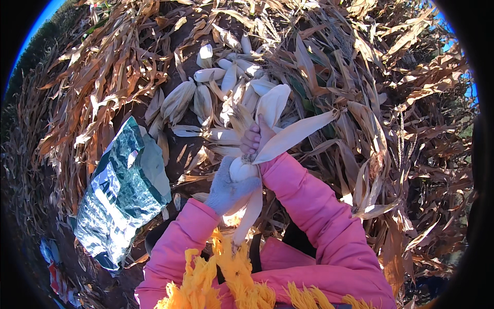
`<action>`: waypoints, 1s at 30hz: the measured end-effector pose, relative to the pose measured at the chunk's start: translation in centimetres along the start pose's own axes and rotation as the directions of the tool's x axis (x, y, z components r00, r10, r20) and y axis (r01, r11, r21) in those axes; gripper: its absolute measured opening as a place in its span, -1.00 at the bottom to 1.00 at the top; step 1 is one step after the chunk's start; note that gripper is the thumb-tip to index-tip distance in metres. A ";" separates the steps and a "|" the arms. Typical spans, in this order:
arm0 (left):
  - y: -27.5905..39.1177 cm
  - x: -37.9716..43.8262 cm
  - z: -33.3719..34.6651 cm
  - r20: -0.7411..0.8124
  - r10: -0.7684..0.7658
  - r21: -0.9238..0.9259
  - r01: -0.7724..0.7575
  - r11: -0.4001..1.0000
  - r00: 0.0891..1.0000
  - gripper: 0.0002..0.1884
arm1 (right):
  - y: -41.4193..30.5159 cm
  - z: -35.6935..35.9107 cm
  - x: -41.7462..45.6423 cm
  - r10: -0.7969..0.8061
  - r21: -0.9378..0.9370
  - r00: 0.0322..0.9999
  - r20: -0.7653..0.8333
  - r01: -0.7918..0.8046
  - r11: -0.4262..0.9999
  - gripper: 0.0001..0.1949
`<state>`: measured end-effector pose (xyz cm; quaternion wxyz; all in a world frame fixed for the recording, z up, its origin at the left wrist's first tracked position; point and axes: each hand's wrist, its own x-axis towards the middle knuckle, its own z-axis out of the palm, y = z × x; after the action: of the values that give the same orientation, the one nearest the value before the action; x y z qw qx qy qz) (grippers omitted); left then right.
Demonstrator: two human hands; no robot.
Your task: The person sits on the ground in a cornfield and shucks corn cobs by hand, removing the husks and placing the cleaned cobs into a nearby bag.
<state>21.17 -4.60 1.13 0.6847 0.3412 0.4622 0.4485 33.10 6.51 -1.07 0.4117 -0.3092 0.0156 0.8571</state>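
In a light knitted glove, my left hand (233,191) wraps around the lower part of an ear of corn (243,172); its pale, rounded husked end shows above the fingers. My bare right hand (258,137) grips the husk leaves just above it, thumb up. Two broad pale husk leaves (295,135) spread from there to the upper right, and another strip (249,218) hangs below the glove. Whether kernels are exposed cannot be told.
Ears of corn (229,77), some still in husks, lie piled on the soil ahead. Dry cornstalks (112,69) surround the pile on both sides. A green and silver plastic sack (123,197) lies at left. Yellow scarf fringe (235,266) hangs over my lap.
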 end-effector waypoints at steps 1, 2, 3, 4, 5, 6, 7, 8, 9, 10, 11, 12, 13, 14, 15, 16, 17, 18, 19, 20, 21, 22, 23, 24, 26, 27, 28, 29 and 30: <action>-0.1 0.0 0.3 -0.034 0.005 0.002 -0.004 1.000 0.999 -0.44 | 0.0 -0.5 0.4 -0.047 -0.015 0.998 0.033 0.047 0.999 -0.51; -0.6 0.1 0.5 -0.089 0.046 0.092 -0.038 0.995 0.995 -0.46 | 0.1 -1.4 1.1 -0.093 -0.028 0.993 0.066 0.095 0.995 -0.51; -1.1 0.2 0.5 -0.144 0.093 0.184 -0.066 0.981 0.985 -0.47 | 0.2 -1.7 1.5 -0.134 -0.039 0.986 0.103 0.138 0.990 -0.50; -1.5 0.3 0.5 -0.195 0.144 0.277 -0.087 0.957 0.970 -0.49 | 0.4 -1.9 1.9 -0.151 -0.006 0.981 0.122 0.153 0.988 -0.53; -1.8 0.3 0.5 -0.210 0.147 0.285 -0.084 0.955 0.967 -0.47 | 0.5 -2.1 2.3 -0.168 0.028 0.976 0.141 0.166 0.986 -0.55; -1.6 0.4 0.8 -0.221 0.151 0.290 -0.082 0.953 0.964 -0.46 | 0.5 -2.4 2.6 -0.190 0.061 0.969 0.158 0.183 0.981 -0.57; -1.3 0.4 1.1 -0.232 0.154 0.296 -0.081 0.952 0.960 -0.43 | 0.5 -3.1 3.0 -0.201 0.126 0.946 0.256 0.173 0.977 -0.61; -0.9 0.3 1.3 -0.233 0.154 0.325 -0.072 0.943 0.960 -0.44 | 0.5 -3.8 3.3 -0.215 0.189 0.912 0.349 0.156 0.969 -0.64; -0.6 0.1 1.4 -0.240 0.150 0.354 -0.057 0.933 0.959 -0.44 | 0.7 -3.4 3.0 -0.230 0.253 0.870 0.436 0.127 0.959 -0.68; -0.5 -0.1 1.4 -0.245 0.146 0.383 -0.042 0.923 0.958 -0.44 | 0.9 -2.9 2.8 -0.302 0.165 0.905 0.299 0.262 0.951 -0.68; -0.7 -0.1 1.5 -0.251 0.196 0.377 -0.090 0.922 0.948 -0.44 | 1.1 -2.4 2.6 -0.384 0.057 0.909 0.163 0.380 0.923 -0.67; -0.8 -0.3 1.7 -0.260 0.251 0.374 -0.142 0.917 0.932 -0.44 | 1.3 -1.4 2.4 -0.471 -0.068 0.881 0.041 0.473 0.878 -0.66; -0.9 -0.4 1.8 -0.269 0.305 0.371 -0.194 0.908 0.914 -0.44 | 1.3 -1.3 2.4 -0.488 -0.136 0.873 0.023 0.486 0.863 -0.70; -0.9 -0.4 1.8 -0.275 0.278 0.350 -0.174 0.921 0.920 -0.44 | 1.3 -1.3 2.5 -0.505 -0.204 0.863 0.006 0.496 0.844 -0.74; -0.8 -0.1 1.8 -0.275 0.252 0.327 -0.156 0.932 0.928 -0.44 | 1.1 -1.1 2.6 -0.528 -0.271 0.849 -0.009 0.506 0.819 -0.78; -0.6 0.0 1.7 -0.276 0.226 0.306 -0.138 0.942 0.934 -0.44 | 1.0 -1.0 2.8 -0.516 -0.255 0.854 -0.061 0.487 0.836 -0.78; -0.3 0.1 1.6 -0.278 0.224 0.349 -0.119 0.930 0.934 -0.44 | 0.7 -0.8 2.9 -0.501 -0.239 0.858 -0.113 0.466 0.852 -0.77; 0.1 0.0 1.8 -0.280 0.216 0.387 -0.096 0.917 0.936 -0.44 | 0.5 -0.9 3.0 -0.485 -0.222 0.858 -0.169 0.446 0.867 -0.77; 0.5 -0.1 1.9 -0.282 0.207 0.424 -0.073 0.903 0.937 -0.43 | -0.3 -1.1 3.2 -0.477 -0.192 0.852 -0.214 0.443 0.876 -0.76; 0.4 -0.5 1.9 -0.246 0.221 0.461 -0.086 0.883 0.944 -0.43 | -1.6 -1.6 3.3 -0.471 -0.157 0.851 -0.233 0.445 0.882 -0.76; 0.4 -1.1 2.0 -0.210 0.237 0.501 -0.104 0.859 0.949 -0.42 | -3.5 -2.3 3.6 -0.465 -0.114 0.855 -0.230 0.451 0.885 -0.75; 0.6 -1.7 2.0 -0.167 0.252 0.541 -0.125 0.832 0.953 -0.42 | -7.0 -3.9 4.0 -0.470 -0.049 0.868 -0.164 0.468 0.882 -0.74; 1.0 -2.5 2.2 -0.118 0.243 0.605 -0.125 0.787 0.963 -0.42 | -9.5 -5.3 4.0 -0.457 -0.040 0.884 -0.102 0.455 0.890 -0.73; 0.3 -2.4 1.4 -0.137 0.228 0.461 -0.141 0.876 0.964 -0.43 | -10.7 -5.7 4.3 -0.425 -0.057 0.905 -0.030 0.423 0.904 -0.71; -2.2 -1.5 -0.1 -0.179 0.192 0.117 -0.173 0.978 0.965 -0.45 | -9.1 -5.5 4.6 -0.302 -0.305 0.952 0.047 0.301 0.903 -0.69; -0.7 -1.1 -0.4 -0.222 0.089 0.094 -0.070 0.993 0.971 -0.48 | -6.7 -3.7 3.2 -0.286 -0.492 0.956 -0.061 0.220 0.843 -0.68; 0.3 -1.0 -0.6 -0.246 0.074 0.027 -0.070 0.997 0.967 -0.49 | -4.8 -2.3 2.2 -0.268 -0.716 0.963 -0.024 0.170 0.677 -0.71; 1.4 -0.6 -0.7 -0.263 0.067 -0.037 -0.079 0.996 0.962 -0.50 | -4.7 -2.8 1.5 -0.135 -0.796 0.986 0.098 0.159 0.584 -0.72; 2.3 -0.7 -0.7 -0.291 0.056 -0.097 -0.088 0.991 0.955 -0.51 | -4.3 -2.9 1.1 0.026 -0.861 0.979 0.200 0.163 0.482 -0.71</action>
<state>19.70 -4.35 3.11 0.6108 0.2511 0.5190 0.5427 37.17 9.26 -3.01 0.2312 -0.3942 -0.4722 0.7537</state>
